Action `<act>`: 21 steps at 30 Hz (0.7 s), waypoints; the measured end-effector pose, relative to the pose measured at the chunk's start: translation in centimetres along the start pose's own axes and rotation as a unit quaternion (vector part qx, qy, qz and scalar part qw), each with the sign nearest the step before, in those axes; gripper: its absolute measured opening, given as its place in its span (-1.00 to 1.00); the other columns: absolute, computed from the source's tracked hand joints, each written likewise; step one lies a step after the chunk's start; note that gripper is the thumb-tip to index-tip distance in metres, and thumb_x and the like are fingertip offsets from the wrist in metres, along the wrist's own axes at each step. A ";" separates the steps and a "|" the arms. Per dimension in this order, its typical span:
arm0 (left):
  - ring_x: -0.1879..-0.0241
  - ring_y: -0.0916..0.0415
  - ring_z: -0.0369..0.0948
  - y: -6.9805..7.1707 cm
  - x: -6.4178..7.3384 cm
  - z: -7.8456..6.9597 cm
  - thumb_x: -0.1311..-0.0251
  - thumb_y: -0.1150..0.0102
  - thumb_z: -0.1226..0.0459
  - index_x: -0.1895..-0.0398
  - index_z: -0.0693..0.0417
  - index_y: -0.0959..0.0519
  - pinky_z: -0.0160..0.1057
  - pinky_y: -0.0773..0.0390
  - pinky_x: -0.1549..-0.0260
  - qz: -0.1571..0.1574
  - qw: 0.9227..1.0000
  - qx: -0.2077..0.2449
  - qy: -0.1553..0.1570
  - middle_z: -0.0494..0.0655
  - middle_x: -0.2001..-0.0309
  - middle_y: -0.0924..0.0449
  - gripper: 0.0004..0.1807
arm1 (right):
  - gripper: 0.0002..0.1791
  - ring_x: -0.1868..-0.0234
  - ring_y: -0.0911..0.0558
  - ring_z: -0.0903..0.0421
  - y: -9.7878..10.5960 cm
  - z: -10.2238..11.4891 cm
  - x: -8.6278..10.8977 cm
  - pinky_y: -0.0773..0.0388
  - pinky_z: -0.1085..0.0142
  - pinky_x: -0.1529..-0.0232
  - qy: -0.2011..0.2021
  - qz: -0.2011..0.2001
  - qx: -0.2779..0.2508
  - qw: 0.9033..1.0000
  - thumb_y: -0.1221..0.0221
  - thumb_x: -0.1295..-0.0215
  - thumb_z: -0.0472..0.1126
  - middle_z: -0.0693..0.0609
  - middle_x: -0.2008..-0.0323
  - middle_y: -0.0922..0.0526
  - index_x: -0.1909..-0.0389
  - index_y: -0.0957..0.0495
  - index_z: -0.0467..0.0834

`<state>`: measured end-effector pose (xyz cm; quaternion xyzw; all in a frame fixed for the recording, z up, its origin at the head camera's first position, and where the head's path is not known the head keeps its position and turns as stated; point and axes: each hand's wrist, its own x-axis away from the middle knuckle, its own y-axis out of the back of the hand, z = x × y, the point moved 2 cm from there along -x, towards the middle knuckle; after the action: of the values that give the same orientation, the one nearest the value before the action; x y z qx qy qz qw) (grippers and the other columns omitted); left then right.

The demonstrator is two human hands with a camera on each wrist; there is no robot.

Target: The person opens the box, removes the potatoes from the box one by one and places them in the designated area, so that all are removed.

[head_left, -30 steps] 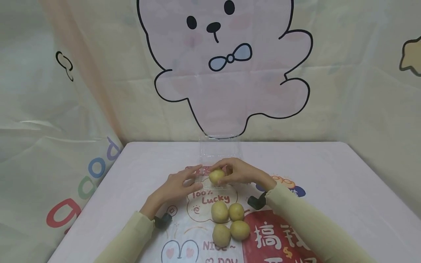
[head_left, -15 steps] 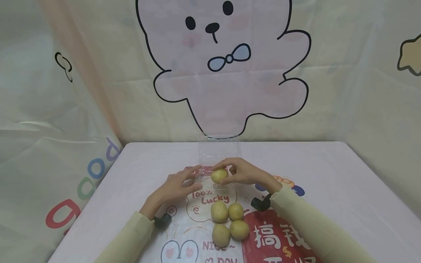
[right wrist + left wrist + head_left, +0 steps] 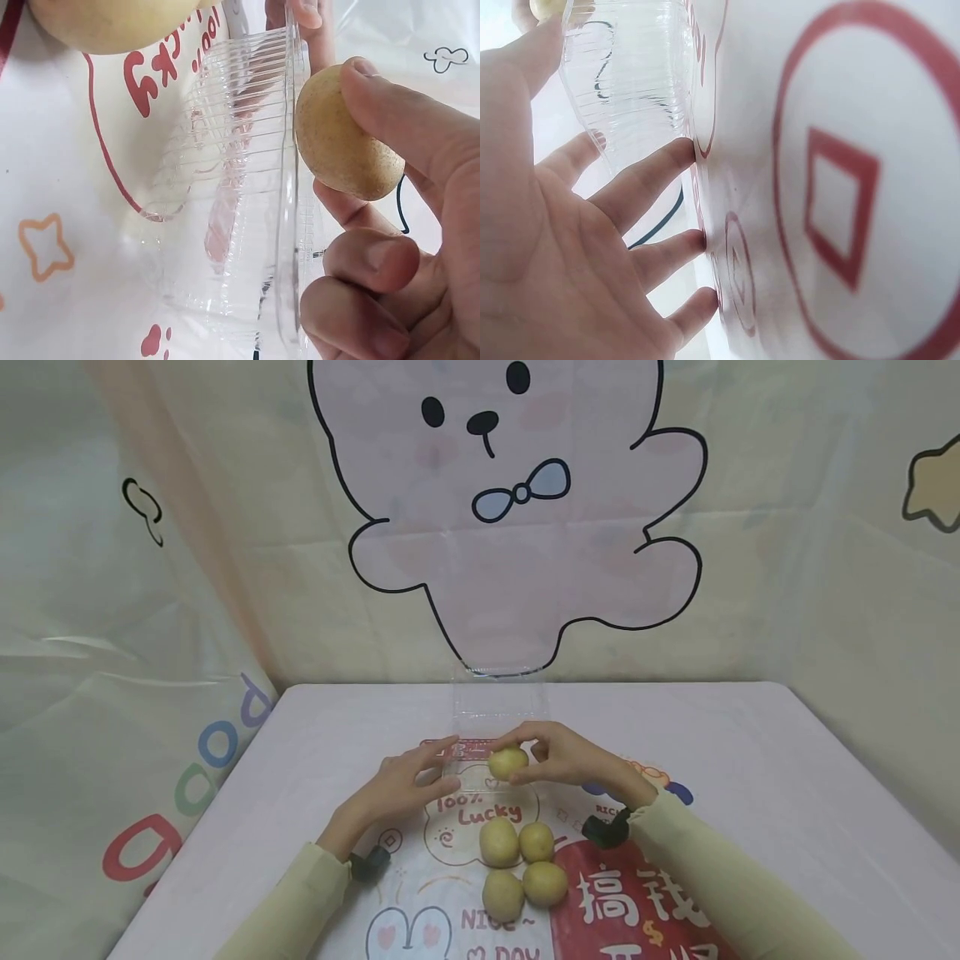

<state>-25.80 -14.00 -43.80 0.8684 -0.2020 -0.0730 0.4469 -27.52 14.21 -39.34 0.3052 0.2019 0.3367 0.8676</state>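
Note:
My right hand (image 3: 561, 757) pinches a small yellow potato (image 3: 507, 764) between thumb and fingers. In the right wrist view this potato stands just beyond the rim of a clear plastic clamshell box (image 3: 291, 187). The box's hinged lid (image 3: 500, 695) is folded back, away from me. At the box's left side, my left hand (image 3: 397, 783) has its thumb and fingers spread and loosely extended. Its thumb and index finger are by the box edge, while lower fingertips touch the tabletop in the left wrist view. Several more potatoes (image 3: 502, 843) lie grouped in front of the box.
The white table (image 3: 337, 718) carries a printed cover with red lettering (image 3: 491, 812) and a red panel (image 3: 600, 935). Behind it hangs a curtain (image 3: 750, 593) with a cartoon bear. A dark wrist-worn device (image 3: 371, 864) sits at my left cuff.
My right hand and the potato it pinches have shifted a little to the right over the box. The left hand stays beside the box, and the other potatoes have not moved.

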 end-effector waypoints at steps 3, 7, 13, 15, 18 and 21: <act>-0.61 -0.07 0.02 0.0 0.0 0.0 -0.30 -0.10 -0.31 -0.58 -0.59 -0.09 0.42 0.12 -0.50 -0.001 1.000 0.001 0.000 -0.16 -0.39 -0.51 -0.20 | -0.51 0.14 -0.50 -0.01 0.0 0.2 0.4 -0.39 0.44 0.40 -0.008 0.001 -0.006 1.000 -0.44 -0.23 -0.10 0.16 -0.15 -0.68 -0.20 -0.64 0.10; -0.61 -0.05 0.02 -0.1 0.0 -0.1 -0.31 -0.11 -0.29 -0.58 -0.58 -0.10 0.43 0.13 -0.49 -0.003 1.000 0.001 0.001 -0.17 -0.40 -0.51 -0.21 | -0.51 0.29 -0.47 -0.02 0.0 0.3 0.8 -0.38 0.44 0.44 -0.020 0.002 -0.017 1.000 -0.43 -0.24 -0.10 0.11 -0.19 -0.66 -0.21 -0.64 0.11; -0.61 -0.04 0.01 0.0 0.0 0.0 -0.29 -0.09 -0.34 -0.58 -0.58 -0.09 0.40 0.13 -0.50 -0.002 1.000 -0.001 0.000 -0.17 -0.39 -0.51 -0.18 | -0.51 0.50 -0.37 0.20 0.0 0.3 1.3 -0.36 0.43 0.49 -0.035 -0.005 -0.012 0.999 -0.43 -0.24 -0.07 0.06 -0.23 -0.65 -0.20 -0.64 0.15; -0.61 -0.05 0.01 0.0 0.0 0.0 -0.28 -0.08 -0.35 -0.58 -0.59 -0.08 0.39 0.13 -0.51 -0.002 1.000 -0.001 0.001 -0.16 -0.40 -0.51 -0.18 | -0.51 0.50 -0.37 0.22 0.1 0.3 1.5 -0.36 0.43 0.48 -0.042 -0.010 -0.010 0.999 -0.44 -0.23 -0.07 0.09 -0.21 -0.66 -0.20 -0.64 0.15; -0.60 -0.08 0.01 0.0 0.0 0.0 -0.28 -0.07 -0.36 -0.58 -0.61 -0.08 0.38 0.13 -0.51 0.000 1.000 0.001 0.001 -0.16 -0.40 -0.51 -0.18 | -0.50 0.51 -0.38 0.22 0.2 0.4 1.7 -0.36 0.43 0.48 -0.054 -0.012 -0.012 0.998 -0.45 -0.21 -0.07 0.12 -0.20 -0.66 -0.20 -0.64 0.12; -0.60 -0.07 0.01 0.0 0.1 0.0 -0.27 -0.07 -0.37 -0.57 -0.62 -0.07 0.38 0.12 -0.51 0.000 1.000 0.002 0.001 -0.16 -0.40 -0.51 -0.18 | -0.47 0.48 -0.43 0.20 0.2 0.4 2.0 -0.39 0.42 0.44 -0.064 -0.011 -0.013 0.998 -0.45 -0.22 -0.05 0.13 -0.22 -0.64 -0.23 -0.63 0.08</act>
<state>-25.76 -14.06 -43.83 0.8693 -0.2021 -0.0714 0.4453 -26.02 15.58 -39.23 0.3127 0.1444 0.3099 0.8862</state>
